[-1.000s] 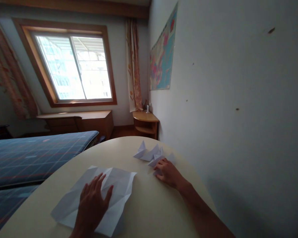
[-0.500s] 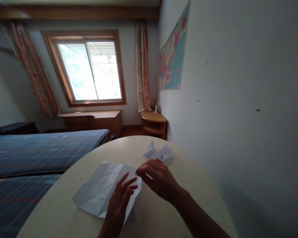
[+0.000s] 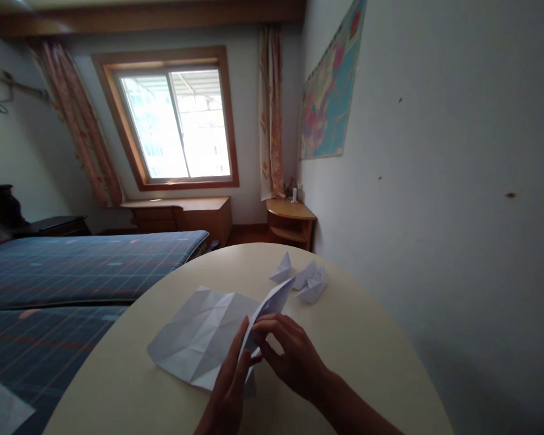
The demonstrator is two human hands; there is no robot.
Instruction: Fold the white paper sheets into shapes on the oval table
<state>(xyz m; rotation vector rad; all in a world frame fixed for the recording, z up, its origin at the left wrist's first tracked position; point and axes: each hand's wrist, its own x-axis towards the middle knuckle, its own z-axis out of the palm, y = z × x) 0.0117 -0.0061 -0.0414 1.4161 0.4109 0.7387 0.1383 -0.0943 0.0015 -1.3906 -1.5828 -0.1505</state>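
A creased sheet of white paper (image 3: 199, 338) lies spread on the round table (image 3: 353, 362). At its right side a raised, folded piece of paper (image 3: 274, 297) stands tilted; whether it belongs to the same sheet I cannot tell. My left hand (image 3: 231, 374) holds its lower end between thumb and fingers. Closed in a pinch, my right hand (image 3: 290, 353) grips the raised paper's right face. Just beyond my hands sit small folded paper shapes: a pointed one (image 3: 282, 269) and a boat-like one (image 3: 314, 287), with another paper piece (image 3: 304, 275) partly behind it.
A bed with a blue plaid mattress (image 3: 72, 266) is left of the table, with white paper (image 3: 2, 408) at its near corner. A wall (image 3: 435, 272) with a map (image 3: 330, 90) rises on the right. A desk (image 3: 204, 211) and corner shelf (image 3: 294, 209) stand beyond.
The raised paper now stands between my hands, where the sheet lay flatter before. My left hand has closed on it, and my right fingers have come onto it. The view has shifted slightly left.
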